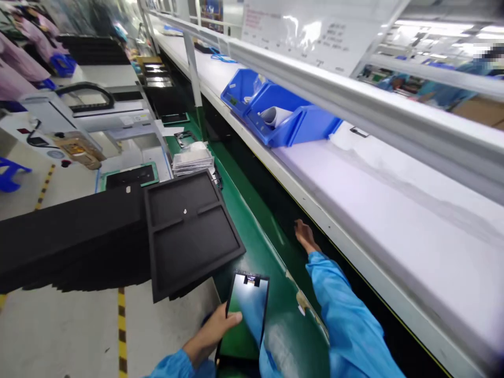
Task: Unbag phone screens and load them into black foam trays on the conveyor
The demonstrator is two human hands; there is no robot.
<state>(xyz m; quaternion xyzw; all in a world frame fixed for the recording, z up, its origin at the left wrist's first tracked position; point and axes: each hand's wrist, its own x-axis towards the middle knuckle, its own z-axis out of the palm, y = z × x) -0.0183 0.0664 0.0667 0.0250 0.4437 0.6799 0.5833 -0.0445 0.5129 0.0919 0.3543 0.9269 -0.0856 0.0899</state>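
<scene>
My left hand [214, 329] grips the left edge of a glossy display panel [246, 307], with the thumb lying on its face. The panel has a black border and a small connector near its top, and it reflects a blue sleeve and the green surface. Over the green bench, beside the white shelf's edge, my right hand [306, 235] reaches forward; its fingers are too small and dim to read. Left of the panel lies a black foam tray [192, 226] with shallow recesses and a tiny white bit on it.
A black stack [71, 236] extends left of the tray. Behind stand a pile of thin sheets [192, 159], a white machine [114, 113] and a green-framed panel [129, 176]. Blue bins [299, 125] sit on the white shelf [394, 210], under a metal rail [315, 73]. People in pink work at far left.
</scene>
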